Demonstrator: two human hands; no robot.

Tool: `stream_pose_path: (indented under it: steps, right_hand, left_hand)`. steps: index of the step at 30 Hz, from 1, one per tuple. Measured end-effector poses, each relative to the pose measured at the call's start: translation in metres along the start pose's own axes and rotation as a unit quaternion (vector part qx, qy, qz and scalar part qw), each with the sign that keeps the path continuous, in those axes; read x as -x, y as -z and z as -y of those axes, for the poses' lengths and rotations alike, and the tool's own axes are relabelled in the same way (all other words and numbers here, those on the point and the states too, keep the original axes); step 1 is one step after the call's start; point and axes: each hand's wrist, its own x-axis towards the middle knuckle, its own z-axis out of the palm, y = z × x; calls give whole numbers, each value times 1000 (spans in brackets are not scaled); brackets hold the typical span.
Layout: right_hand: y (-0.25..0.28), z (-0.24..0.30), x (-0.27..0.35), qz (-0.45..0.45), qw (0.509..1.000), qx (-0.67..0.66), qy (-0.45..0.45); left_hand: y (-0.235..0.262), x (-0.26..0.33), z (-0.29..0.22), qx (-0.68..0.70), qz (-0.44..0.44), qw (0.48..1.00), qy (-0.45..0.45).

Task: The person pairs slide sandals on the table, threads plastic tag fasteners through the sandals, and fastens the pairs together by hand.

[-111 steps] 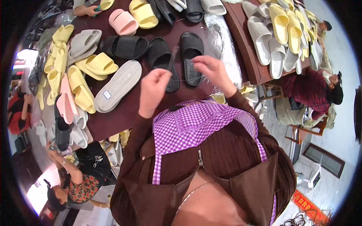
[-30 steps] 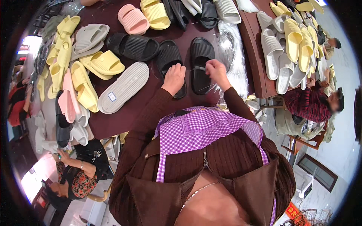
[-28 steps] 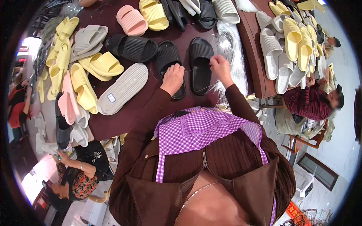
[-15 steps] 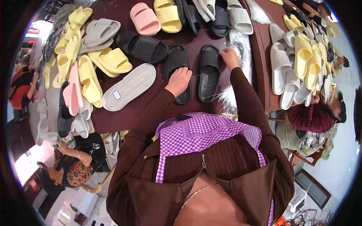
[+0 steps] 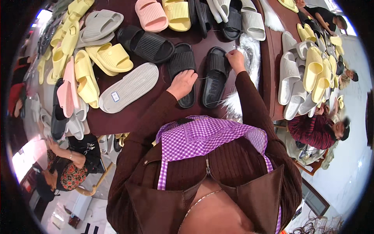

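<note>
Two black slide slippers lie side by side in front of me, toes pointing away. On the left black slipper [image 5: 181, 58] rests my left hand [image 5: 183, 84], its fingers curled over the near edge of the ribbed strap. A thin clear strand [image 5: 203, 78] runs from those fingertips toward the right black slipper [image 5: 215, 84]. My right hand [image 5: 236, 61] is closed in a pinch at the outer edge of that slipper's strap; what its fingertips hold is hidden. Beside my right forearm lies a bundle of fine clear strands [image 5: 235, 104], with wrapped strands [image 5: 251, 54] beyond it.
A grey slipper [image 5: 130, 87] lies sole up to the left, a sticker on it. Another black slipper [image 5: 146, 44] touches the left one's toe area. Pink, yellow and grey slippers [image 5: 150, 15] crowd the dark red table [image 5: 113, 123]. People sit at both sides; a second table [image 5: 272, 70] adjoins on the right.
The view has shifted slightly, bringing more of a person at the upper right into sight. Both hands stay at the same places on the black slippers.
</note>
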Motion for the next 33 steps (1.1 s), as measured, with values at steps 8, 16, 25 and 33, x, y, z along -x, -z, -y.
stream_pose_path:
  steps: [8,16,25,33]
  right_hand:
    - [8,95,5,-6,959,-206,194]
    - [-27,146,1,157,949,-188,199]
    - [-26,131,19,101,868,-486,-2]
    - [5,143,89,156,825,-537,80]
  left_hand:
    - [0,4,2,16,12,1000,23]
    - [0,5,1,11,10,1000,25]
    - [18,6,-25,37,-42,998,37]
    - [63,-31,-15,263,-186,929,181]
